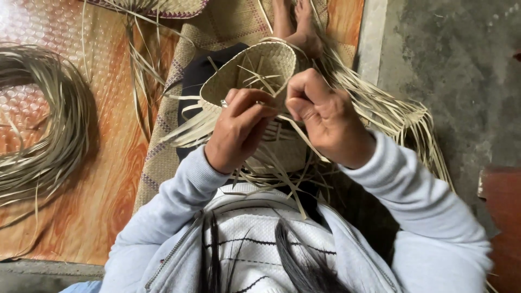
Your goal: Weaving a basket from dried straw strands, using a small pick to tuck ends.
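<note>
Straw-coloured, half-woven basket of flat palm strips [260, 70] sits in the person's lap, mouth tipped toward the camera, so that's my landmark. Left hand [239, 130] is clenched on the near rim of the basket, fingers curled in tight, pinching a loose pale weaving strip [282, 97] against the edge; there's a small ring on one finger. Right hand [325, 122] is just beside it, to the right of the rim, closed around the same bunch of strips, thumb pressed down. Loose strand ends fan out from under the basket on every side, thickest to its right. Left of the basket, well apart, a coiled bundle of dried grey-tan strips [43, 119] lies on an orange wood-look floor sheet [103, 190]. Beneath the basket there's a woven tan mat with purple lines [163, 157]. Bare feet [296, 21] show just beyond it. No packages or labels that I can make out.
</note>
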